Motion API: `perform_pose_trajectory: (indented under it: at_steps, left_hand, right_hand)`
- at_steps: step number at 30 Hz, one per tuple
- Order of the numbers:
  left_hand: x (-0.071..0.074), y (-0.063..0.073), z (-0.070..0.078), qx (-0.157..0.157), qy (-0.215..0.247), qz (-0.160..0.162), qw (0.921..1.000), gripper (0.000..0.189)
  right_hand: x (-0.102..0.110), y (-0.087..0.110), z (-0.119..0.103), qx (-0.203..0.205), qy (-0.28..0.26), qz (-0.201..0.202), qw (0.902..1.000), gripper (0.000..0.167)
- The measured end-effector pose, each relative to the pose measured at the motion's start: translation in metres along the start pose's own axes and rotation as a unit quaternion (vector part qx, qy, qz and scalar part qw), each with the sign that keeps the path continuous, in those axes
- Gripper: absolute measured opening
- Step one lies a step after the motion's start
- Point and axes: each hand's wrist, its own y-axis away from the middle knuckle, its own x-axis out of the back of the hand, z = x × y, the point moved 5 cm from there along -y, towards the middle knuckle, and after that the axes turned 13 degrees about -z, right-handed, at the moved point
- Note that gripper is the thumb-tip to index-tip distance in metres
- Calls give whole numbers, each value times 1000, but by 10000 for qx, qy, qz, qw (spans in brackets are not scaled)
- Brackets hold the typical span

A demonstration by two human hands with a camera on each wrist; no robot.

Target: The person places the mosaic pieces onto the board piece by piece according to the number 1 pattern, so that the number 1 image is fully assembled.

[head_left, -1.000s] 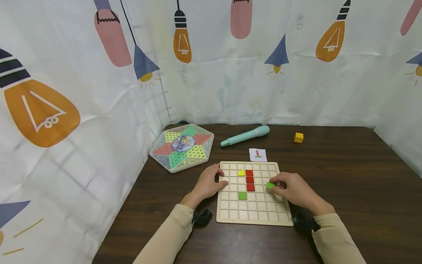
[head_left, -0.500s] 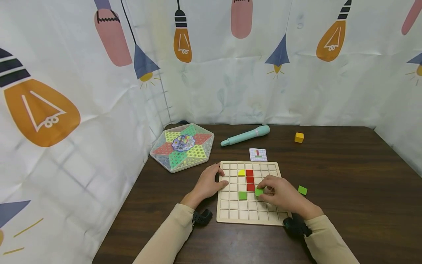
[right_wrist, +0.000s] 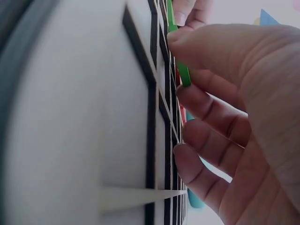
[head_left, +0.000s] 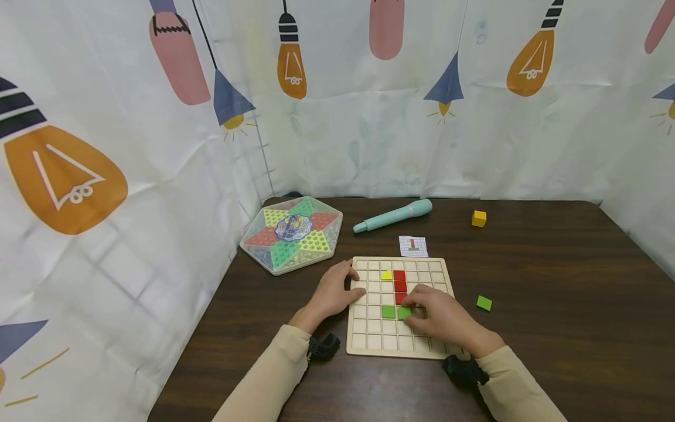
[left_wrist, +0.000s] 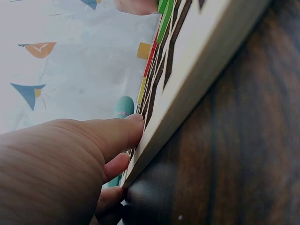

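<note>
A pale wooden grid board (head_left: 369, 341) lies on the table. My left hand (head_left: 331, 291) holds its left edge; in the left wrist view the thumb lies over the top face, with other fingers at the side. On the board are a column of red tiles (head_left: 399, 281), a small yellow tile (head_left: 387, 275) with a slanted side, and a green square tile (head_left: 388, 312). My right hand (head_left: 440, 316) pinches a second green square tile (head_left: 404, 312) between thumb and forefinger, just right of the first green one and below the red column. The fingertips partly cover the lowest red tile.
A loose green tile (head_left: 484, 303) lies right of the board. Behind it are a printed pattern card (head_left: 420, 247), a teal pen-shaped stick (head_left: 392, 217), a hexagonal clear case (head_left: 253, 253) with a star pattern, and a yellow cube (head_left: 479, 218). A patterned curtain (head_left: 348, 140) borders the table.
My right hand has moved left across the board with the pinched green tile, to beside the other green tile. This uncovers the loose green tile at right. My left hand has stayed put.
</note>
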Motion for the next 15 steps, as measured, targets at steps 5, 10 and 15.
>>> perform_pose_trajectory:
  at_steps: [5,10,15]
  left_hand:
    - [0,0,1,11,-14,3,10000,19]
    - [0,-1,0,36,-31,-4,10000,19]
    - [0,0,1,41,-16,-6,10000,19]
  right_hand:
    - [0,0,1,-124,8,31,9999,20]
    - [-1,-1,2,-104,32,36,9999,20]
    - [-2,-1,2,-113,-5,33,9999,21]
